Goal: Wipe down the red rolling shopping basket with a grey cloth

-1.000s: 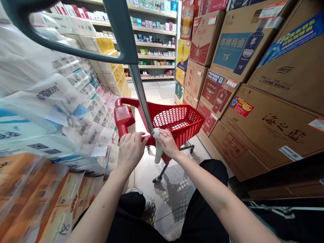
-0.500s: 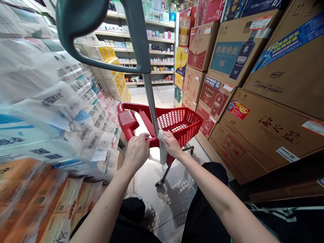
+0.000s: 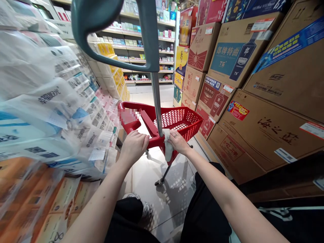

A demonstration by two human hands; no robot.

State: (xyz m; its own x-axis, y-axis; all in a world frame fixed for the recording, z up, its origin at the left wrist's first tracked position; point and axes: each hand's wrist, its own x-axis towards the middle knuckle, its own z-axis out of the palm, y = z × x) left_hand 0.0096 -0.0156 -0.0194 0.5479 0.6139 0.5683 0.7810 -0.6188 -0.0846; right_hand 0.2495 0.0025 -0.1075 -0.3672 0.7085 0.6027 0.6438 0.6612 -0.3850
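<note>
the right grip [image 3: 179,141] has its fingers laid over a pale cloth [image 3: 169,152], pinching it against the right end of a red handlebar [image 3: 154,142], and i can see the cloth's loose end dangling below. the left grip [image 3: 134,145] is curled round the same bar, just left of the cloth. a metal pole [image 3: 157,108] runs down to the bar right beside the cloth, with a grey plastic loop [image 3: 148,37] at its top. beyond the bar sits the red cart basket [image 3: 197,124], slotted all over, with a caster [image 3: 159,182] underneath on the tiled floor [image 3: 149,173]. wrapped paper packs [image 3: 63,104] are heaped to the person's left, cardboard cartons [image 3: 240,131] are stacked to the right, and stocked shelves [image 3: 164,58] stand at the back.
</note>
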